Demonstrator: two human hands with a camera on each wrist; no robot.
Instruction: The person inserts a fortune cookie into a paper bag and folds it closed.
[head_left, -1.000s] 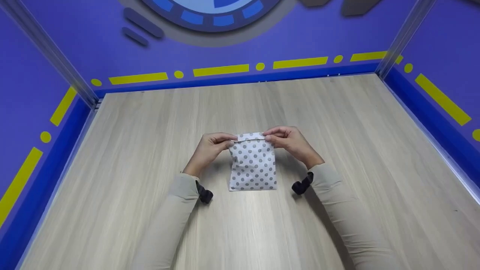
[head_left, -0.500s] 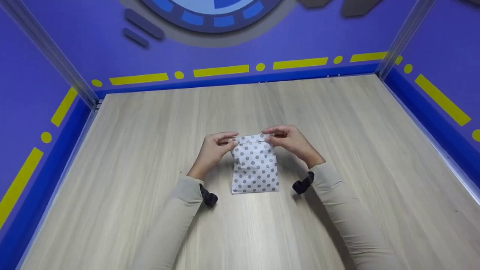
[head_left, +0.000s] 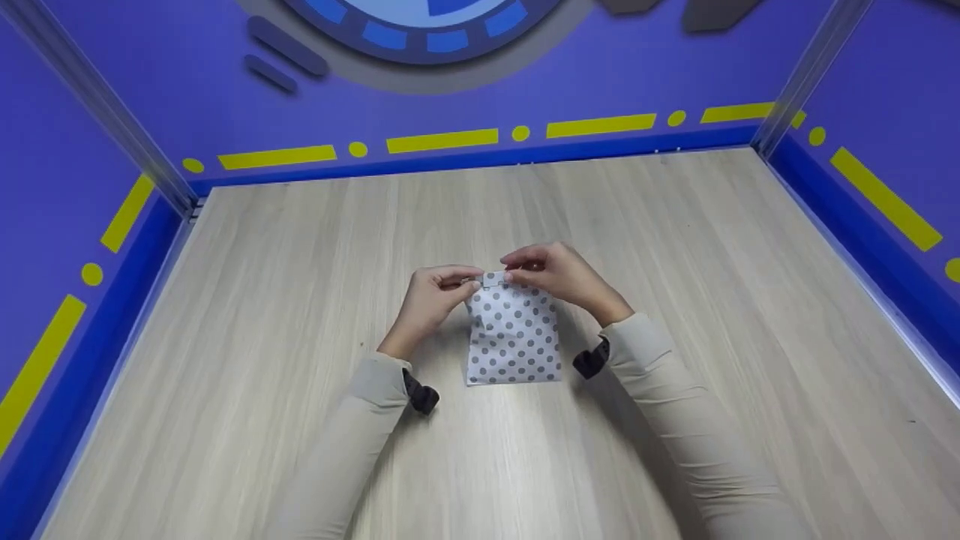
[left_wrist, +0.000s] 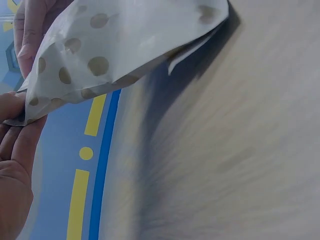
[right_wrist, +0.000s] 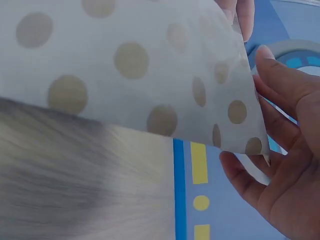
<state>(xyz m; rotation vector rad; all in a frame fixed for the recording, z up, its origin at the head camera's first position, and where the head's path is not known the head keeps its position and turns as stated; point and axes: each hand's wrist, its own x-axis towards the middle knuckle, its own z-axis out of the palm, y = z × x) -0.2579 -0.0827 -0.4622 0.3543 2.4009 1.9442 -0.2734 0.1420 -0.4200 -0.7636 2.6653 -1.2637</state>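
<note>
A white paper bag [head_left: 514, 334] with grey dots stands between my hands, its bottom edge toward me and its upper end raised off the table. Its top is turned over into a narrow folded flap [head_left: 493, 279]. My left hand [head_left: 426, 304] pinches the upper left corner, thumb in front and fingers behind, as the left wrist view shows too. At the upper right, my right hand [head_left: 566, 277] has its thumb on the fold near the middle. In the right wrist view its fingers [right_wrist: 242, 182] curve behind the bag's corner. What the bag contains is hidden.
The wood-grain table [head_left: 300, 247] extends around the bag. Purple wall panels [head_left: 525, 82] with yellow markings enclose its back and sides. Each wrist wears a black strap with a small camera, like the left wrist camera [head_left: 424, 397].
My right hand has slid left along the fold, from the right corner toward the middle. The left hand and bag have shifted slightly right, and the flap has been folded down further.
</note>
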